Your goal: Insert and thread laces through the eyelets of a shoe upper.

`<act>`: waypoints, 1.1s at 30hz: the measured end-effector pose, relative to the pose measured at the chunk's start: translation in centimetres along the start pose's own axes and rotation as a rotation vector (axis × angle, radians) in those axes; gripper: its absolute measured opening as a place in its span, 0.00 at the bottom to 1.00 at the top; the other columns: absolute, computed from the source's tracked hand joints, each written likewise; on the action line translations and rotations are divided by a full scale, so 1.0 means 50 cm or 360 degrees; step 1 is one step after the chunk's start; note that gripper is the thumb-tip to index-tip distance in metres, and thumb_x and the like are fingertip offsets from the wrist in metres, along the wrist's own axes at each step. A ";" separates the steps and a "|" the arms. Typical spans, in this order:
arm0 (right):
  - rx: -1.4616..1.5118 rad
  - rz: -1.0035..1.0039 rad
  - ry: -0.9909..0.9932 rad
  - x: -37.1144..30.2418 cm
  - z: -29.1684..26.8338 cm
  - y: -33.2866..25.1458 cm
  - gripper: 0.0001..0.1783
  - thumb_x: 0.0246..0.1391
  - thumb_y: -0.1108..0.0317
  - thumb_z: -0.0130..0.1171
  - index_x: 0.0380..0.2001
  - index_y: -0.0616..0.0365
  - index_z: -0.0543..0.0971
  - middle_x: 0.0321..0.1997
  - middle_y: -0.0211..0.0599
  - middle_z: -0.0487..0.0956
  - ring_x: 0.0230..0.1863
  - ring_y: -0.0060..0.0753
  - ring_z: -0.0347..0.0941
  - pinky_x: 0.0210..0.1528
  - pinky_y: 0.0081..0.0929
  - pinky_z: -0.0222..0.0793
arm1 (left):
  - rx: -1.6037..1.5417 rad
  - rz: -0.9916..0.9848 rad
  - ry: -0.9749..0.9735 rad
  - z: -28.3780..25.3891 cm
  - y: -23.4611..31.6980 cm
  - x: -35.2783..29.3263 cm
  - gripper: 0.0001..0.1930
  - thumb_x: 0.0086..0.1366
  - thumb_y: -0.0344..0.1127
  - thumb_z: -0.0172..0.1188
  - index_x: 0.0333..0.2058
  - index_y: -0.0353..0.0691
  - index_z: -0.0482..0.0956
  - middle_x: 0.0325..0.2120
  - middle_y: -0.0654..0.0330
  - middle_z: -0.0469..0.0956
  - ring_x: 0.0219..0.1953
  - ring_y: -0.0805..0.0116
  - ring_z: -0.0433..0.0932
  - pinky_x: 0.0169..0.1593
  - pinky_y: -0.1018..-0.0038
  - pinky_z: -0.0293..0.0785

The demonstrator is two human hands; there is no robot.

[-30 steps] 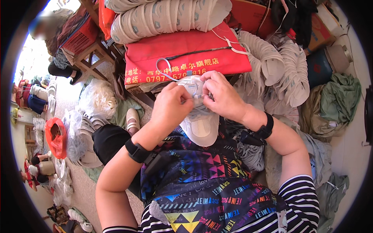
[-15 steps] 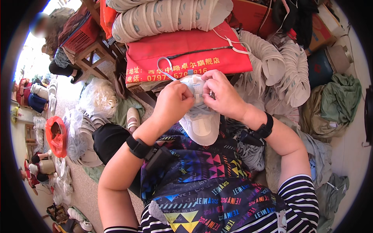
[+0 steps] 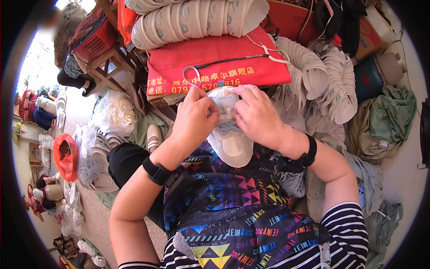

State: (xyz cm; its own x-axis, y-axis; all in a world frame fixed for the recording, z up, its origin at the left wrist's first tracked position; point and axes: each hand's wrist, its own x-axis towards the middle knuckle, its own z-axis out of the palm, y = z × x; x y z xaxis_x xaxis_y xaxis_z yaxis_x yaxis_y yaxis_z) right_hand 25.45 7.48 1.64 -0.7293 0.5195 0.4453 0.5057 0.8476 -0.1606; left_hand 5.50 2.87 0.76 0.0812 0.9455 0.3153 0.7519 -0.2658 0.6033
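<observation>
White and pale grey, the shoe upper (image 3: pixel 229 134) sits in my lap against the patterned apron (image 3: pixel 233 210), its toe end pointing toward me. My left hand (image 3: pixel 193 120) is curled closed around its left side near the tongue, fingertips pinching there. My right hand (image 3: pixel 258 114) is likewise closed on the right side, thumb and fingers pressed onto the upper's top edge. Both hands nearly touch over the tongue. Just beyond them lies a red cloth-covered desk (image 3: pixel 215 60) stacked with grey soles (image 3: pixel 188 20). More pale uppers (image 3: pixel 327 80) are heaped to my right, and a clear bag (image 3: pixel 114 112) lies to the left.
</observation>
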 end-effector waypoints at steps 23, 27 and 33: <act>0.0425 0.0177 -0.0094 -0.003 0.036 0.032 0.08 0.44 0.70 0.62 0.26 0.63 0.76 0.58 0.54 0.68 0.58 0.55 0.63 0.58 0.42 0.61 | 0.0151 -0.0091 0.0287 0.066 0.028 -0.012 0.06 0.47 0.29 0.63 0.25 0.36 0.79 0.35 0.55 0.70 0.43 0.53 0.67 0.46 0.61 0.66; 0.0657 0.0325 0.0092 0.000 0.044 0.016 0.08 0.44 0.70 0.61 0.23 0.62 0.73 0.53 0.47 0.70 0.55 0.52 0.64 0.58 0.40 0.60 | -0.0075 -0.0039 0.0268 0.054 -0.004 -0.024 0.06 0.48 0.27 0.63 0.27 0.37 0.78 0.36 0.56 0.69 0.42 0.53 0.68 0.44 0.62 0.68; -0.0096 0.0010 0.0281 -0.008 -0.042 0.069 0.06 0.41 0.74 0.55 0.26 0.61 0.71 0.48 0.45 0.72 0.53 0.48 0.66 0.56 0.42 0.61 | -0.0059 -0.0065 0.0398 0.015 -0.063 -0.097 0.08 0.52 0.24 0.63 0.33 0.37 0.78 0.34 0.58 0.69 0.36 0.64 0.71 0.37 0.73 0.69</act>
State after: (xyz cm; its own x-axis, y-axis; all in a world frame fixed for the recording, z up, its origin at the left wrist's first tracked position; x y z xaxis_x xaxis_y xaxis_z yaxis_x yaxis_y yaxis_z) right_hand 28.45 10.00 2.78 -0.6366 0.4931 0.5929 0.5407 0.8337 -0.1128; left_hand 3.22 -0.72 -3.24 -0.1170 0.8809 0.4587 0.7263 -0.2391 0.6444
